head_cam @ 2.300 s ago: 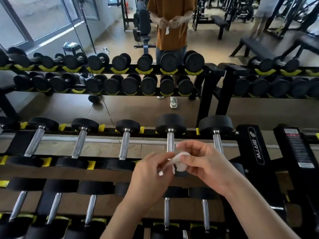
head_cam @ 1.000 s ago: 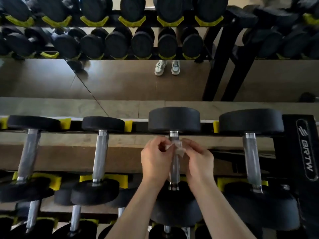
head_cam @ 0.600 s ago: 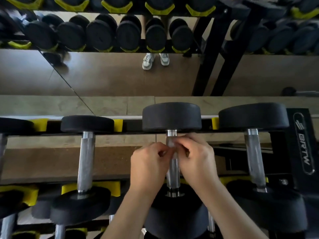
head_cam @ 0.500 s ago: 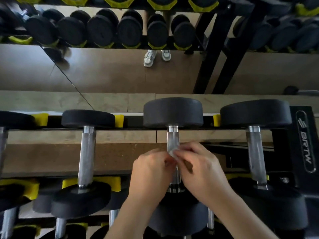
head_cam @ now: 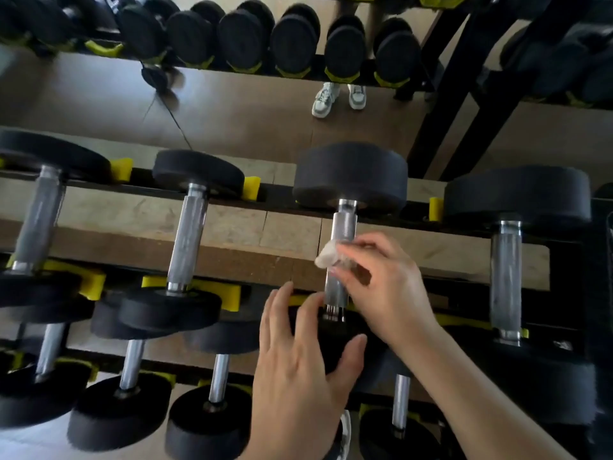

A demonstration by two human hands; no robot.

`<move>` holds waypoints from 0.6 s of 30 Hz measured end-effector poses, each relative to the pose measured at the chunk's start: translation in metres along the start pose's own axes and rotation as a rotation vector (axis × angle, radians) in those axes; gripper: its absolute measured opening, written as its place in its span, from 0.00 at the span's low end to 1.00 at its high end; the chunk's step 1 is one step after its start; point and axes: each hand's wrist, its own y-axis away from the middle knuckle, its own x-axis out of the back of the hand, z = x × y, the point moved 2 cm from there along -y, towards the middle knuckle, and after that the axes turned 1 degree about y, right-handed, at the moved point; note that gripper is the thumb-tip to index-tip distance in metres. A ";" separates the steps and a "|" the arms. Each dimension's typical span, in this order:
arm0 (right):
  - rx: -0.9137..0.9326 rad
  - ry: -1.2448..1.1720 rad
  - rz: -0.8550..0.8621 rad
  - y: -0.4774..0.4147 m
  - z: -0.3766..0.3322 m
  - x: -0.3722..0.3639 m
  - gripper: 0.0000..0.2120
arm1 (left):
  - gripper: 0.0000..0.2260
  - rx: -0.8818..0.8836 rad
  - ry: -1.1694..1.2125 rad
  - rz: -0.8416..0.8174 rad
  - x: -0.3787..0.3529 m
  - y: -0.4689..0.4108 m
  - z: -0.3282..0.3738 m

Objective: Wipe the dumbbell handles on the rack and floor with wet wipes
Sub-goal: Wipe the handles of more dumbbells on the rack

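Wipe (head_cam: 326,255) pinched on dumbbell handle (head_cam: 345,227), top tier of rack (head_cam: 278,199).
Wipe is gripped by right hand (head_cam: 388,293) at mid-handle; the handle's middle is covered by those fingers. Left hand (head_cam: 298,370) is spread, fingers straight, over near weight head (head_cam: 335,346), mostly hidden. Neighbouring handles (head_cam: 187,240) stand well apart either side. Far dumbbells (head_cam: 292,41) along the top edge are blurred and cut off.

Open gaps are flanking the middle handle (head_cam: 345,224); black heads (head_cam: 350,175) are blocking its ends, the left hand (head_cam: 298,370) resting over the nearer.
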 end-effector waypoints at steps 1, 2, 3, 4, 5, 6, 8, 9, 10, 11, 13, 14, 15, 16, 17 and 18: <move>0.033 0.010 0.002 -0.008 0.001 0.002 0.11 | 0.27 0.032 -0.006 -0.002 -0.002 0.003 0.000; 0.048 0.011 0.031 -0.018 0.002 0.002 0.08 | 0.28 0.043 -0.012 -0.008 -0.003 0.006 0.000; 0.053 0.000 0.086 -0.030 0.004 0.002 0.06 | 0.28 0.042 -0.014 -0.013 -0.003 0.007 0.000; 0.044 -0.021 0.149 -0.038 0.006 0.002 0.06 | 0.27 0.036 -0.011 -0.016 -0.003 0.008 0.001; 0.020 -0.042 0.184 -0.040 0.007 0.001 0.06 | 0.27 0.031 -0.010 -0.019 -0.003 0.008 0.001; -0.005 -0.061 0.165 -0.035 0.008 0.000 0.06 | 0.27 0.031 -0.015 -0.024 -0.003 0.008 0.002; 0.001 -0.072 0.030 -0.013 0.009 -0.002 0.05 | 0.27 0.052 -0.028 -0.034 -0.003 0.007 0.003; 0.027 -0.080 -0.035 -0.003 0.007 -0.003 0.05 | 0.27 0.061 -0.033 -0.041 -0.002 0.006 0.004; 0.056 -0.081 -0.036 0.000 0.007 -0.004 0.05 | 0.27 0.061 -0.040 -0.046 -0.002 0.005 0.004; 0.069 -0.079 0.030 -0.006 0.010 -0.005 0.05 | 0.26 0.055 -0.051 -0.053 -0.002 0.005 0.005; 0.061 -0.005 0.258 -0.028 0.015 -0.005 0.08 | 0.25 0.043 -0.060 -0.063 -0.002 0.005 0.005; 0.035 0.036 0.339 -0.039 0.016 -0.006 0.09 | 0.25 0.045 -0.052 -0.059 -0.002 0.004 0.005; -0.001 0.052 0.383 -0.043 0.016 -0.008 0.09 | 0.25 0.052 -0.044 -0.059 -0.001 0.004 0.004; -0.046 0.043 0.397 -0.042 0.016 -0.009 0.08 | 0.26 0.061 -0.042 -0.063 -0.001 0.003 0.003; -0.095 0.012 0.388 -0.037 0.015 -0.008 0.06 | 0.27 0.068 -0.044 -0.068 -0.001 0.003 0.002; -0.141 -0.032 0.356 -0.029 0.014 -0.006 0.05 | 0.29 0.071 -0.044 -0.074 -0.002 0.003 0.001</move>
